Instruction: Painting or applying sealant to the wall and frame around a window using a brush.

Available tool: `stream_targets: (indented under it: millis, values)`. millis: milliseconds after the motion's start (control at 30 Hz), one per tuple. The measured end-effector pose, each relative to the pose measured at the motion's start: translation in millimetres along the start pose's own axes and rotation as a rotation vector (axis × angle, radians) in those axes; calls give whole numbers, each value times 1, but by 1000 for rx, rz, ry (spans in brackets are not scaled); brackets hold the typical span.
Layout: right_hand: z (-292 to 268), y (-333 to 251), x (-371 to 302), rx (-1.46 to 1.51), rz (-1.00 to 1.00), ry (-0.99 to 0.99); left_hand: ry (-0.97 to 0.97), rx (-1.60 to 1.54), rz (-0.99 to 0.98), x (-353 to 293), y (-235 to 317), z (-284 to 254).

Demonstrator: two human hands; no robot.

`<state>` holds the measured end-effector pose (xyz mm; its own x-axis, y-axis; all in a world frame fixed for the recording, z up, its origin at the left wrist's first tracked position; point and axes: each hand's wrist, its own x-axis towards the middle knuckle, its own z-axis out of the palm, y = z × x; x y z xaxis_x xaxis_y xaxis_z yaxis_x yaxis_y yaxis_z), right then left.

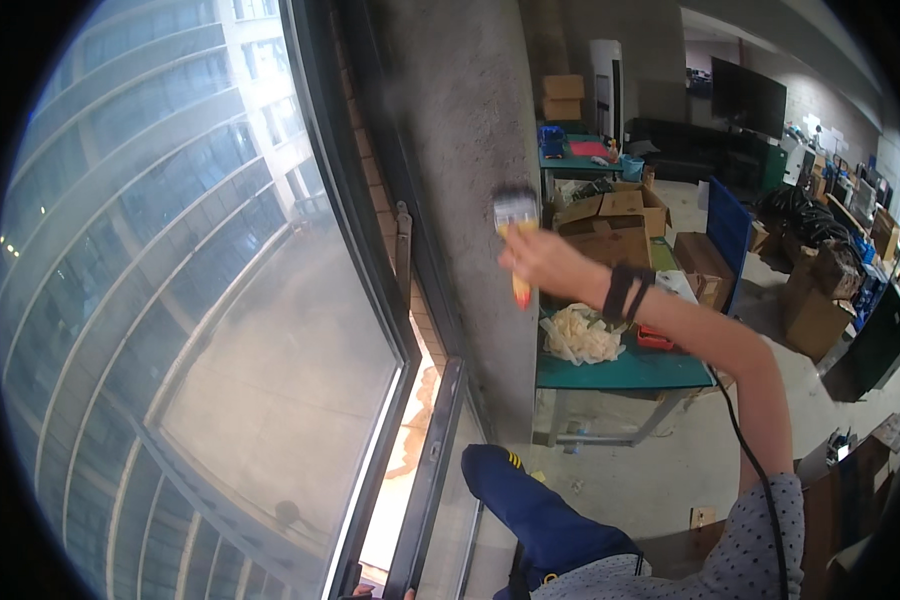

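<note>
My right hand (pixel 550 262) is closed around the handle of a paintbrush (pixel 517 210), a flat one with dark bristles, a metal band and a yellow handle with a red end. The bristles point up and lie against or just in front of a rough grey concrete pillar (pixel 470 130); whether they touch is hard to tell. Only some fingertips of my left hand (pixel 408 594) show at the bottom edge, by the dark window frame (pixel 432 490). The rest of that hand is cut off. To the left of the pillar, a glass window sash (pixel 270 330) is swung open.
Right of the pillar, a green-topped table (pixel 620 376) bears crumpled cream paper (pixel 582 335), cardboard boxes (pixel 610 240) and a red tray (pixel 655 338). A black cable (pixel 750 440) hangs beside my right arm. My raised knee (pixel 540 500) is near the sill. Boxes and black bags crowd the far right.
</note>
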<state>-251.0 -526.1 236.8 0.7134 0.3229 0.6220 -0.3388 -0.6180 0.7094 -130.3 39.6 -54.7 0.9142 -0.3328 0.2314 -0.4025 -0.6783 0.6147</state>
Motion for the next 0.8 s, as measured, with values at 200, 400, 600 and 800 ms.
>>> stream_targets:
  millis: [200,400,600,800]
  values:
    - [25,-73,-85,277,-6,-520,-34,-122,-44,4,14,0]
    - [-14,-24,-20,725,244,-570,32,148,128,3,12,-1]
    - [-71,95,69,496,236,-342,-38,-257,76,10,-22,27]
    - [-93,171,155,272,87,45,-12,-115,-66,6,48,-22]
